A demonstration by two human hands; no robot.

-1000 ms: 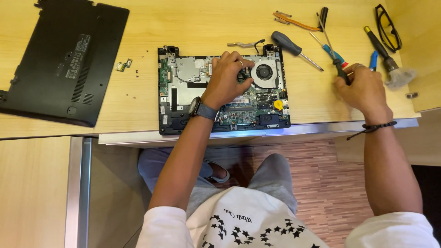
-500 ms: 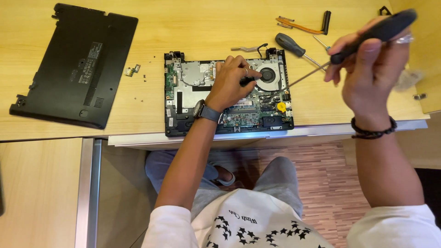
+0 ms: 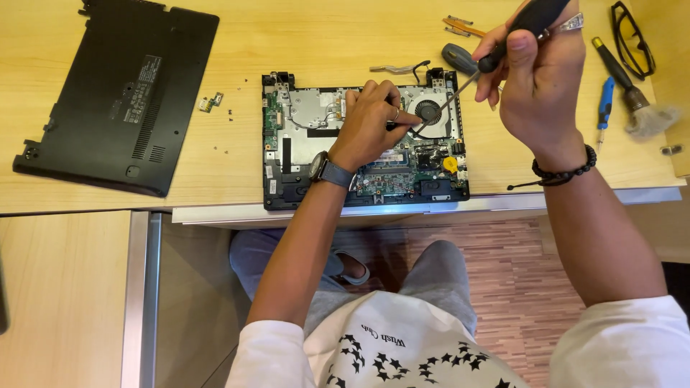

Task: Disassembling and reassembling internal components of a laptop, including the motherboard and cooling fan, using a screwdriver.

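An opened laptop base [image 3: 287, 154] lies on the wooden desk with its circuit board, metal plate and round fan [image 3: 429, 111] exposed. My left hand [image 3: 366, 129] rests on the board just left of the fan, fingers pinched together on something small that I cannot make out. My right hand [image 3: 539, 79] is raised above the laptop's right side and grips a black-handled screwdriver [image 3: 525, 25]. Its thin shaft slants down-left, with the tip close to the fan and my left fingertips.
The laptop's black bottom cover [image 3: 118, 93] lies at the left, small loose parts [image 3: 210, 103] beside it. Another screwdriver [image 3: 458, 56], orange-handled pliers [image 3: 460, 25], a blue tool [image 3: 605, 100], a brush [image 3: 632, 93] and glasses [image 3: 632, 39] lie at the back right. The desk edge [image 3: 431, 208] runs below.
My right hand picked the screwdriver up off the desk at the right, lifted it and brought its tip down-left toward the fan. My left hand stayed on the board.
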